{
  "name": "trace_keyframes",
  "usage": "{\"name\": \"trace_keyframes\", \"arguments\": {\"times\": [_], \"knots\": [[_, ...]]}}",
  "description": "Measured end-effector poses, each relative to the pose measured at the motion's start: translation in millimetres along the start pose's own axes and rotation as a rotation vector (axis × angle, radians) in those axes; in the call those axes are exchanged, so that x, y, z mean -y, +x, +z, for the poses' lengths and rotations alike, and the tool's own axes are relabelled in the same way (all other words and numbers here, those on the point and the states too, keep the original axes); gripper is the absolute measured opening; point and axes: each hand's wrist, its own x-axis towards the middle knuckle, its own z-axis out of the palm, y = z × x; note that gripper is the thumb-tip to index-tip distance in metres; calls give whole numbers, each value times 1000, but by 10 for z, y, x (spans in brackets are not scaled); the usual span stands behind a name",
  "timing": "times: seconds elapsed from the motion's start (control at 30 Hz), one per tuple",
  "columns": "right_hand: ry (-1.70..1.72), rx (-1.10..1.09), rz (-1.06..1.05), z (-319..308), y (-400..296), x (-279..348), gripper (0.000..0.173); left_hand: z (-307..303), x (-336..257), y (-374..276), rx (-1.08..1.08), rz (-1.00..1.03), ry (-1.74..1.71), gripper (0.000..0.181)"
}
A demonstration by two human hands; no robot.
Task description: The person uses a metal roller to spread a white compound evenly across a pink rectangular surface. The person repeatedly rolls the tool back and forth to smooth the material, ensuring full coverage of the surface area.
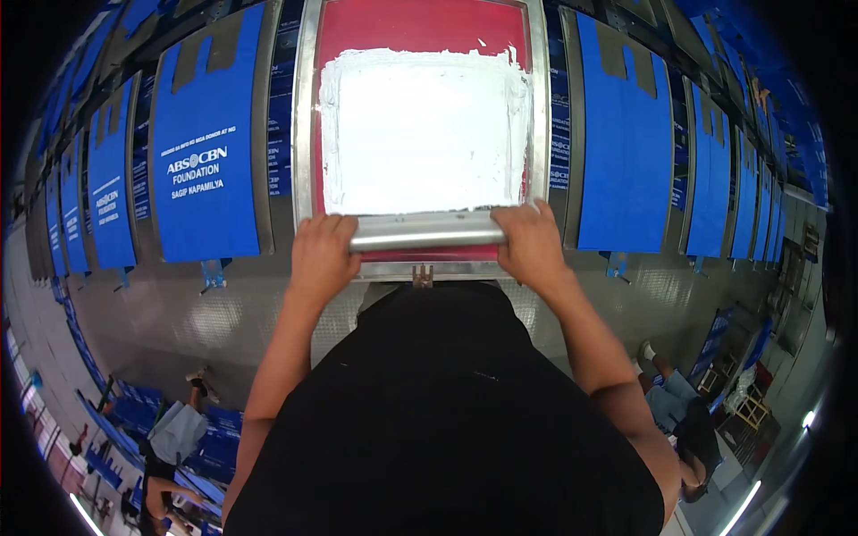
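A metal-framed printing screen [305, 134] with red mesh lies before me, and white ink [422, 134] covers much of its mesh. Across its near part runs a metal squeegee handle [429, 231]. My left hand [324, 254] grips the handle's left end, and my right hand [534, 244] grips its right end. The squeegee's blade is hidden below the handle. A small metal clamp [422, 275] sits at the middle of the screen's near edge, close to my black shirt.
Blue fabric pieces lie on boards to the left [208, 154] and right [623, 147]; the nearest left one bears white print. Blue metal brackets [213, 273] stick out from the boards' near ends. Two people are behind me, at lower left [164, 462] and lower right [690, 429].
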Motion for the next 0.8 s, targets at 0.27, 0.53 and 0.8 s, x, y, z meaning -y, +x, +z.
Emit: {"name": "trace_keyframes", "arguments": {"times": [0.27, 0.53, 0.8], "knots": [[136, 176, 215, 357, 82, -109, 17, 391, 208, -8, 134, -25, -4, 37], [-33, -49, 64, 498, 921, -448, 11, 659, 787, 744, -44, -29, 92, 46], [-76, -100, -65, -197, 2445, -582, 18, -200, 1244, 1910, -65, -122, 56, 37]]}}
